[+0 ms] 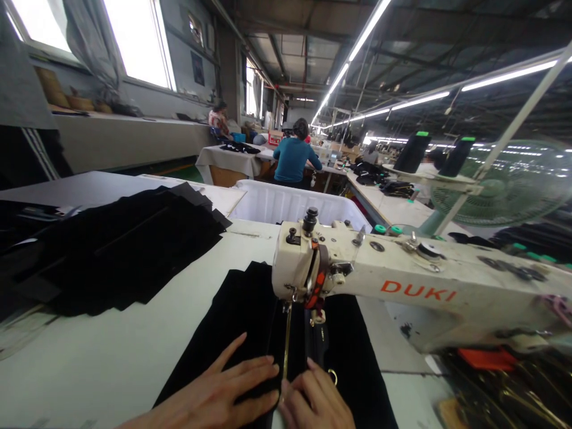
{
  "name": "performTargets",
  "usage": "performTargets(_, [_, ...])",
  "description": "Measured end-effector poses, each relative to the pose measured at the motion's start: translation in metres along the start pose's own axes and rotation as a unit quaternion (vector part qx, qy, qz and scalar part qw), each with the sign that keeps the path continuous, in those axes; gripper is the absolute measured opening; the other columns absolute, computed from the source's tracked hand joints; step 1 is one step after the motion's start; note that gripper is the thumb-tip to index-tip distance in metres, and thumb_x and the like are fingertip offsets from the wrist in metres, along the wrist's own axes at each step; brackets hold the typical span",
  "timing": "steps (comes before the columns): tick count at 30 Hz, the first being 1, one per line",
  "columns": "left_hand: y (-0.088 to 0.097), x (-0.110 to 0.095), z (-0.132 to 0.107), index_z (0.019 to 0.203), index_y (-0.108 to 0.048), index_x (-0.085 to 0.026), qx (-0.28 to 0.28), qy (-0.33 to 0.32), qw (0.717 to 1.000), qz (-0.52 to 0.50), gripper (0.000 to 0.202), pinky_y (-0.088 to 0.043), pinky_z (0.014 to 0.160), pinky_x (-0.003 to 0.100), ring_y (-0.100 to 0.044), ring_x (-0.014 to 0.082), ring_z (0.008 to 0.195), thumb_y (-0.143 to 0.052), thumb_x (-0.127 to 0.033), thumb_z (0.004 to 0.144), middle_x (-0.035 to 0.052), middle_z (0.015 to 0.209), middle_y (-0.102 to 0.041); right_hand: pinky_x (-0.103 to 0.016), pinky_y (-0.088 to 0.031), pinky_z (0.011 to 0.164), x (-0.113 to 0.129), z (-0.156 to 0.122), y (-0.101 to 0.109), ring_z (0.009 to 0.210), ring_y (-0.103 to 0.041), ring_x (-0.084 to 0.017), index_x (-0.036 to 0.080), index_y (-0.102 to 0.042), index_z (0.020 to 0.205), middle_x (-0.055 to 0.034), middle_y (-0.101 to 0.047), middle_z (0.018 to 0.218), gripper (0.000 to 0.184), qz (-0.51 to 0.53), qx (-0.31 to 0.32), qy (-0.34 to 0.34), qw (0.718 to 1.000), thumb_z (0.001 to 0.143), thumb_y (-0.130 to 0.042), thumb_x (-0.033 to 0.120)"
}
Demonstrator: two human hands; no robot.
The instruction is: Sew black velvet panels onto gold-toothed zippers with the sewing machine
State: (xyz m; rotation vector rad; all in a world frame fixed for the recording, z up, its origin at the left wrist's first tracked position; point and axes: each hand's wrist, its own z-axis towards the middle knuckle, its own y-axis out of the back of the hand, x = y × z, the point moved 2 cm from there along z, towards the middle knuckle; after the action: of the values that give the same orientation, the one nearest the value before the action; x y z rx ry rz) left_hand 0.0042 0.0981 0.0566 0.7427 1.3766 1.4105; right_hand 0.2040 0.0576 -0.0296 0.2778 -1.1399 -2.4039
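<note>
My left hand (pixel 223 390) lies flat with fingers spread on a black fabric piece (pixel 243 310) on the white sewing table (pixel 111 351). My right hand (pixel 315 399) sits just right of it, fingers curled down and pressed on the fabric near a thin gold strip (pixel 286 345) that runs toward the needle. The white sewing machine (pixel 402 286), marked DUKI, has its head (pixel 304 268) directly above the fabric, just beyond both hands. A small gold ring (pixel 333 375) lies on the fabric by my right fingers.
A stack of black fabric pieces (pixel 120 250) lies on the table at the left. A white bin (pixel 290 205) stands behind the machine. A green fan (pixel 509 182) is at the right. A person in a blue top (pixel 292 158) sits at a far table.
</note>
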Motion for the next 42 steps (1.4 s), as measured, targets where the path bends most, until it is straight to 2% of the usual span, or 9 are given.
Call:
performTargets(4, [0.008,0.0,0.006,0.143,-0.046,-0.026,0.033,0.031,0.999,0.031,0.069,-0.033,0.113,0.055,-0.048,0.0285,0.133,-0.074,-0.027,0.081,0.006,0.145,-0.051,-0.036,-0.059,0.092,-0.01,0.008,-0.001,0.072,-0.068,-0.018,0.019,-0.062,0.094,-0.0012,-0.062,0.076,0.011,0.05,0.042,0.026,0.998,0.09,-0.056,0.011])
performTargets(9, [0.01,0.01,0.011,0.147,-0.039,-0.03,0.065,0.05,0.996,-0.024,0.08,-0.033,0.111,0.06,-0.045,0.0324,0.135,-0.079,-0.035,0.078,0.0073,0.149,-0.044,-0.041,-0.057,0.094,-0.015,0.023,0.004,0.074,-0.066,-0.019,0.019,-0.064,0.096,-0.0024,-0.061,0.08,0.014,0.1,0.077,-0.019,0.992,0.091,-0.054,0.011])
performTargets(12, [0.006,0.021,0.013,0.148,-0.037,-0.035,0.074,0.073,0.992,-0.071,0.082,-0.026,0.112,0.063,-0.039,0.0349,0.137,-0.079,-0.04,0.078,0.0063,0.152,-0.04,-0.041,-0.057,0.093,-0.017,0.029,0.005,0.085,-0.066,-0.023,0.021,-0.065,0.095,-0.0028,-0.063,0.084,0.013,0.104,0.077,-0.052,0.99,0.088,-0.059,0.011])
performTargets(15, [0.001,0.03,0.014,0.148,-0.036,-0.035,0.089,0.089,0.986,-0.108,0.078,-0.017,0.113,0.065,-0.032,0.0363,0.14,-0.073,-0.051,0.082,0.0074,0.155,-0.035,-0.038,-0.057,0.09,-0.02,0.036,0.003,0.094,-0.065,-0.025,0.021,-0.067,0.098,-0.003,-0.065,0.088,0.016,0.103,0.093,-0.062,0.988,0.087,-0.063,0.011])
performTargets(18, [-0.005,0.039,0.016,0.149,-0.034,-0.035,0.083,0.088,0.984,-0.127,0.076,-0.013,0.114,0.066,-0.027,0.0363,0.143,-0.068,-0.056,0.085,0.0081,0.156,-0.032,-0.036,-0.058,0.087,-0.024,0.044,0.003,0.094,-0.064,-0.024,0.022,-0.068,0.098,-0.0023,-0.065,0.089,0.017,0.107,0.11,-0.076,0.985,0.086,-0.064,0.01])
performTargets(24, [-0.011,0.056,0.022,0.151,-0.032,-0.033,0.066,0.061,0.988,-0.129,0.078,-0.006,0.116,0.063,-0.031,0.0338,0.142,-0.063,-0.062,0.086,0.0117,0.155,-0.035,-0.034,-0.057,0.077,-0.034,0.058,0.002,0.088,-0.065,-0.022,0.025,-0.069,0.096,-0.0009,-0.067,0.091,0.018,0.119,0.146,-0.093,0.978,0.087,-0.064,0.01])
performTargets(32, [-0.014,0.07,0.033,0.151,-0.033,-0.031,0.055,0.053,0.993,-0.095,0.076,-0.004,0.116,0.063,-0.033,0.0322,0.142,-0.058,-0.065,0.087,0.0126,0.152,-0.04,-0.035,-0.054,0.083,-0.046,0.071,-0.004,0.097,-0.065,-0.024,0.027,-0.071,0.104,-0.0033,-0.07,0.106,0.024,0.13,0.146,-0.123,0.973,0.088,-0.062,0.011])
performTargets(38, [-0.019,0.078,0.037,0.152,-0.031,-0.031,0.038,0.041,0.996,-0.074,0.075,-0.003,0.117,0.063,-0.032,0.0312,0.142,-0.058,-0.062,0.089,0.0111,0.151,-0.04,-0.04,-0.049,0.092,-0.05,0.073,-0.006,0.102,-0.061,-0.027,0.023,-0.071,0.1,-0.0068,-0.067,0.109,0.022,0.114,0.117,-0.235,0.958,0.079,-0.073,0.016])
performTargets(42, [-0.021,0.08,0.037,0.151,-0.033,-0.031,0.021,0.03,0.997,-0.063,0.07,-0.002,0.119,0.057,-0.033,0.0287,0.142,-0.06,-0.055,0.091,0.0096,0.15,-0.042,-0.042,-0.049,0.088,-0.051,0.076,-0.013,0.102,-0.058,-0.03,0.018,-0.069,0.104,-0.0123,-0.065,0.109,0.026,0.067,0.143,-0.251,0.955,0.078,-0.07,0.02])
